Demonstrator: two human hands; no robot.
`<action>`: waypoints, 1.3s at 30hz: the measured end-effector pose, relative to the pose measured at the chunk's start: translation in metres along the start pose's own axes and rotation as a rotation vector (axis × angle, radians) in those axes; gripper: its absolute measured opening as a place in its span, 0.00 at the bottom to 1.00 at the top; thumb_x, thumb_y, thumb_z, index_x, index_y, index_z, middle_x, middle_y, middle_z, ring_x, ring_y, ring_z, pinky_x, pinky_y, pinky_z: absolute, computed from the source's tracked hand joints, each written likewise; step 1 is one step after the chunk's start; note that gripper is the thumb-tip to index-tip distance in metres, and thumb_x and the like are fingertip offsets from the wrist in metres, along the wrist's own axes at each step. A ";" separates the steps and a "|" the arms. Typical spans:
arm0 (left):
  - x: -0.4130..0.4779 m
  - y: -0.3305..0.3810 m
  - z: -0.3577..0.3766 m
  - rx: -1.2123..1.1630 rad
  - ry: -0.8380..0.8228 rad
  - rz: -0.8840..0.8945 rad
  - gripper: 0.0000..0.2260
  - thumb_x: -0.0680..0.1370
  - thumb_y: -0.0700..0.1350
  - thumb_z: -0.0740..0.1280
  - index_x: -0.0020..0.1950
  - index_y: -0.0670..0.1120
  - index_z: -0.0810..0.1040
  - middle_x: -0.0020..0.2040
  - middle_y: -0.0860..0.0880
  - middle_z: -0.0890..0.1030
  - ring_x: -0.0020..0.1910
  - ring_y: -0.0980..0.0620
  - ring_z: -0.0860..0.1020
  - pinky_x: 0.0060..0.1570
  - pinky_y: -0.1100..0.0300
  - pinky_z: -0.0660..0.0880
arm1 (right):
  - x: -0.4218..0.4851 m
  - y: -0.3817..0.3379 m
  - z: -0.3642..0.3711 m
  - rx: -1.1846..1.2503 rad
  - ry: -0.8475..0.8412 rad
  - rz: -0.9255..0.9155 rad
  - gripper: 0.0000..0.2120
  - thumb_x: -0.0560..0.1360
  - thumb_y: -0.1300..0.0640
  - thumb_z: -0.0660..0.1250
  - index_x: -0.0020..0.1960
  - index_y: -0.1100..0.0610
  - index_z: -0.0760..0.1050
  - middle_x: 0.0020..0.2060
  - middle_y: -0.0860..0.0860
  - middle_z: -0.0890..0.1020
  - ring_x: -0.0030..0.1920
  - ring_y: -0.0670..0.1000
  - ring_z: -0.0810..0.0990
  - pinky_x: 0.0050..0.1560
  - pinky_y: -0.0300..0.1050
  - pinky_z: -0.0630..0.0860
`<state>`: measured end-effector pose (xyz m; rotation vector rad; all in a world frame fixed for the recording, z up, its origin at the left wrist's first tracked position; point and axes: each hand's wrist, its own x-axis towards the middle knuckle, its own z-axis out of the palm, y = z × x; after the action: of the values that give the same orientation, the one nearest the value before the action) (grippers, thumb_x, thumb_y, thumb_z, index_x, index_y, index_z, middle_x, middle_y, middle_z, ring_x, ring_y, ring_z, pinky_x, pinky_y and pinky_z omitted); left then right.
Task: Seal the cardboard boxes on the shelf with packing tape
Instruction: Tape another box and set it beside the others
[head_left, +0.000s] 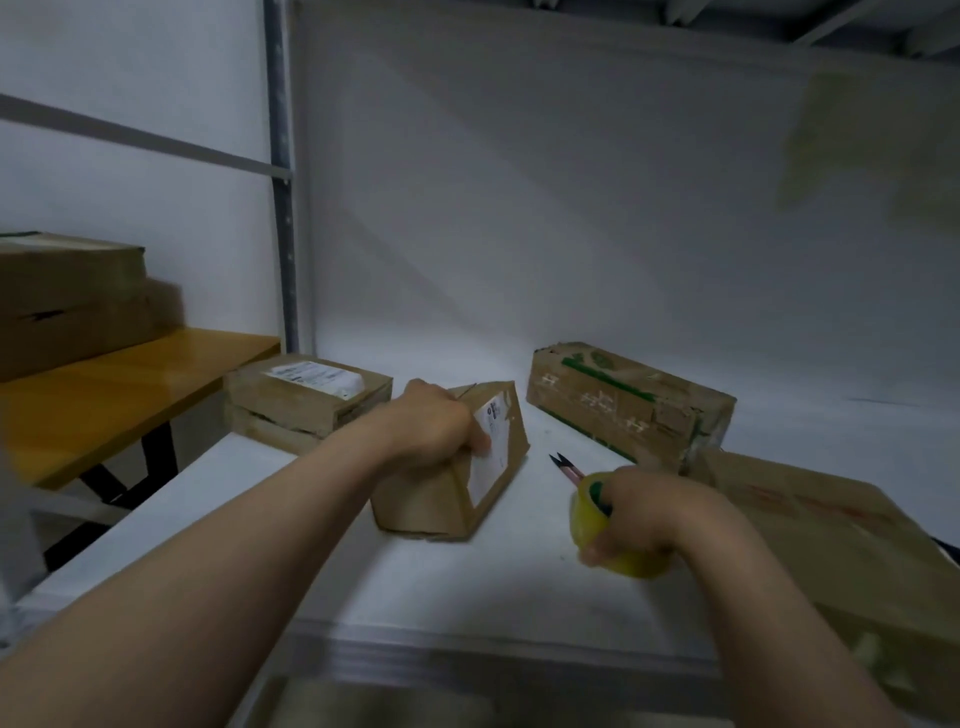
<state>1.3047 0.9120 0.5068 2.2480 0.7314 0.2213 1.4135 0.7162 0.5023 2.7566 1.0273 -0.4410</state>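
White shelf (467, 587): large box (841, 545) at right, blurred, cut off by the frame edge. Mid-shelf: small labelled box (457, 493), tilted; left hand (436, 426) grips its top, fingers mostly hidden. Right hand (649, 514) curls round yellowish tape roll (589, 512), partly covered, plus pink snips (563, 465), only the tips showing.

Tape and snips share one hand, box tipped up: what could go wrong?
1. The right hand grips the tape roll and the snips together; the open points jut toward the left hand and might jab it.
2. The small box stands tilted on the shelf, steadied by the left hand alone; it may topple.
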 end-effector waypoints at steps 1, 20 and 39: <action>0.000 0.001 -0.001 -0.022 0.006 -0.010 0.19 0.72 0.53 0.74 0.59 0.45 0.81 0.57 0.45 0.80 0.51 0.45 0.81 0.53 0.52 0.80 | -0.001 0.001 -0.001 -0.013 0.029 -0.012 0.22 0.76 0.41 0.71 0.61 0.55 0.76 0.50 0.51 0.78 0.47 0.51 0.77 0.47 0.44 0.76; -0.005 -0.031 -0.035 -0.372 -0.350 0.114 0.29 0.65 0.47 0.76 0.67 0.51 0.79 0.59 0.46 0.84 0.59 0.42 0.82 0.59 0.51 0.77 | -0.033 0.012 -0.032 0.996 0.610 -0.238 0.09 0.81 0.51 0.67 0.47 0.55 0.79 0.44 0.55 0.83 0.42 0.53 0.82 0.37 0.44 0.79; -0.025 -0.014 -0.013 0.377 -0.384 0.537 0.35 0.75 0.49 0.74 0.79 0.60 0.62 0.70 0.58 0.62 0.66 0.57 0.65 0.65 0.65 0.66 | 0.033 -0.085 -0.045 2.016 0.237 -0.510 0.13 0.83 0.51 0.63 0.64 0.55 0.74 0.52 0.55 0.82 0.43 0.50 0.79 0.29 0.39 0.74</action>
<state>1.2737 0.9133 0.5076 2.7015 -0.0527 -0.1067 1.3908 0.8121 0.5291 3.8698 2.0585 -2.3500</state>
